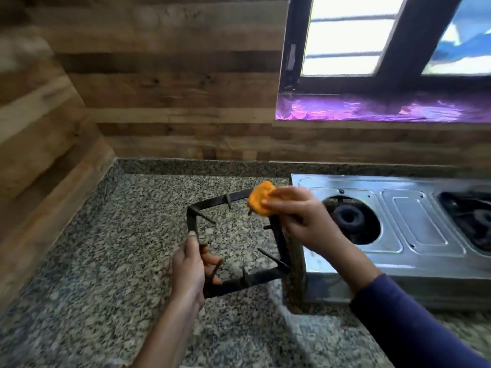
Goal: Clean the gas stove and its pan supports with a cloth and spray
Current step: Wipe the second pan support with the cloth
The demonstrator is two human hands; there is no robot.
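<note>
A black square pan support (pixel 279 243) is held up over the granite counter, left of the stove. My left hand (pixel 190 269) grips its near left corner. My right hand (pixel 297 216) holds a bunched orange cloth (pixel 259 199) against the support's far right corner. The steel gas stove (pixel 414 224) stands at the right. Its left burner (pixel 349 217) is bare, with no support over it. A second burner (pixel 478 219) at the right edge still has its support on.
The speckled granite counter (pixel 106 261) runs left and forward. Wood-pattern walls (pixel 172 88) close the back and left. A window (pixel 345 35) with a purple-lined sill (pixel 372 107) sits above the stove. No spray bottle shows.
</note>
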